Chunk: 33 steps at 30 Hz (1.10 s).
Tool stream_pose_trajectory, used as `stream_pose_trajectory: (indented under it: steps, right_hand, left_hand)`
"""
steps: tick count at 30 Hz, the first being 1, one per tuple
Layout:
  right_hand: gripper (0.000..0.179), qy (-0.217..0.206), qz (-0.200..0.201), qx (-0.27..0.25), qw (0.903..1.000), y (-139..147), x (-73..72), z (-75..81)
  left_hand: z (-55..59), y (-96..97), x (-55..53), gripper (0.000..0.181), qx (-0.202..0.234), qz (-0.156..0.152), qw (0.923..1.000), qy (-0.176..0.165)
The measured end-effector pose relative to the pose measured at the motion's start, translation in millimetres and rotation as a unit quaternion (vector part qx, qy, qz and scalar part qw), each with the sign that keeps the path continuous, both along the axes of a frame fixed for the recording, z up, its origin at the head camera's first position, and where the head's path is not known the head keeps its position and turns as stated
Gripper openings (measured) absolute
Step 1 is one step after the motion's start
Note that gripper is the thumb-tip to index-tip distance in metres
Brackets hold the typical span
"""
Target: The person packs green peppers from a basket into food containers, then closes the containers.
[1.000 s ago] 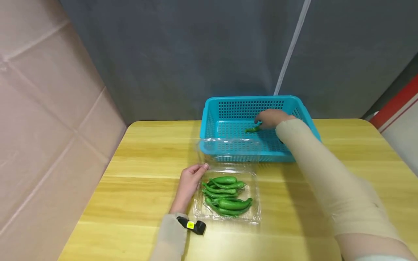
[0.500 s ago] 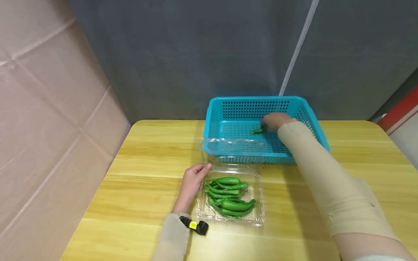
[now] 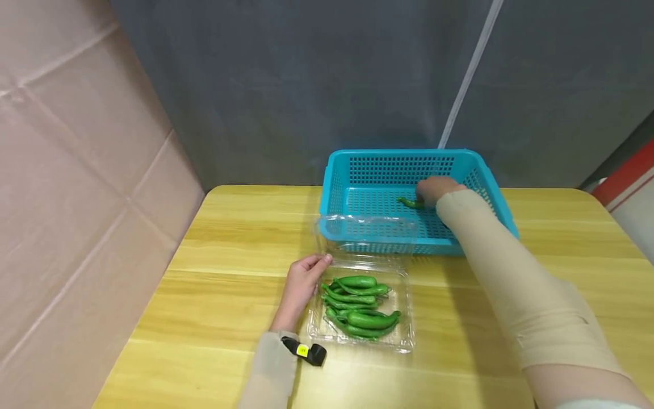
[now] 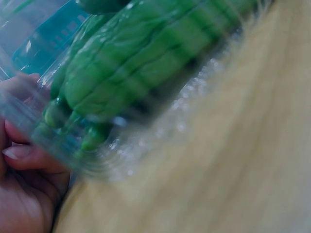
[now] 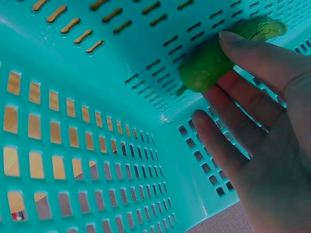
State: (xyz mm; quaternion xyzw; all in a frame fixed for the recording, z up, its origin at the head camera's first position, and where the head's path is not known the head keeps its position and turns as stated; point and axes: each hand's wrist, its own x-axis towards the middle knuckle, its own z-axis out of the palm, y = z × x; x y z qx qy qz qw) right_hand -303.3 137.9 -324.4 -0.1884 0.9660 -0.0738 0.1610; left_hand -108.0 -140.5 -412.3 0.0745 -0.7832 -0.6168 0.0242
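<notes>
My right hand point(image 3: 438, 190) is inside the blue perforated basket point(image 3: 398, 153) at the back of the table. It pinches a green chili pepper point(image 5: 206, 70) between thumb and fingers, low over the basket floor. Nearer to me lies a clear plastic clamshell box point(image 3: 402, 335) with its lid point(image 3: 363, 244) raised and leaning toward the basket. Several green chili peppers point(image 3: 370, 321) lie heaped in the box. At the box's upper left corner, my left hand point(image 3: 300, 281) grips the edge with thumb and fingers. The left wrist view shows the peppers through the clear wall.
The wooden table point(image 3: 225, 272) extends to both sides of the box. A dark grey curtain point(image 3: 306, 85) hangs behind it, and a pale sheet-covered wall point(image 3: 76, 170) rises on the left. The basket's front rim overlaps the lid in the head view.
My right hand has shifted slightly right within the basket, and the pepper's visible end has moved with it. The left hand keeps its grip on the box. The head view has shifted a little.
</notes>
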Motion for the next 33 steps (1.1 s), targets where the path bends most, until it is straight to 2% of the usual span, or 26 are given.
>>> stream_pose_trajectory:
  steps: [2,3,9,14,18,22,26,33]
  right_hand:
    - [0.012,0.015,0.039,0.026,0.9988,-0.5,-0.9,-0.6]
    - [0.013,0.024,0.062,0.038,0.9971,-0.6,-2.6,-1.9]
    - [0.012,0.013,0.06,0.041,0.9973,1.9,-9.1,-3.5]
    - [0.008,0.015,0.069,0.037,0.9968,4.0,-10.9,-2.3]
    - [0.028,0.033,0.086,0.028,0.9954,1.9,-11.8,5.1]
    - [0.031,0.056,0.1,0.02,0.9933,1.6,-9.5,16.9]
    - [0.02,0.07,0.11,0.023,0.9912,0.9,-4.8,30.1]
    - [0.01,0.099,0.123,0.021,0.9873,-1.2,8.8,53.0]
  left_hand:
    - [-3.1,-0.9,-0.5,0.043,-0.006,0.003,1.0,0.006]
    - [0.0,-0.3,0.6,0.042,-0.007,0.002,1.0,0.005]
    - [29.3,7.0,9.9,0.033,-0.007,-0.01,0.9999,-0.004]
    - [28.9,7.6,11.1,0.032,0.0,-0.01,0.9999,-0.009]
    - [30.5,6.6,12.2,0.032,0.0,-0.008,0.9999,-0.01]
    - [31.8,5.8,12.2,0.031,-0.003,-0.005,1.0,-0.004]
    - [28.9,3.6,10.6,0.032,0.009,-0.01,0.9999,-0.005]
    - [4.9,-2.1,2.8,0.037,0.021,0.001,0.9998,-0.007]
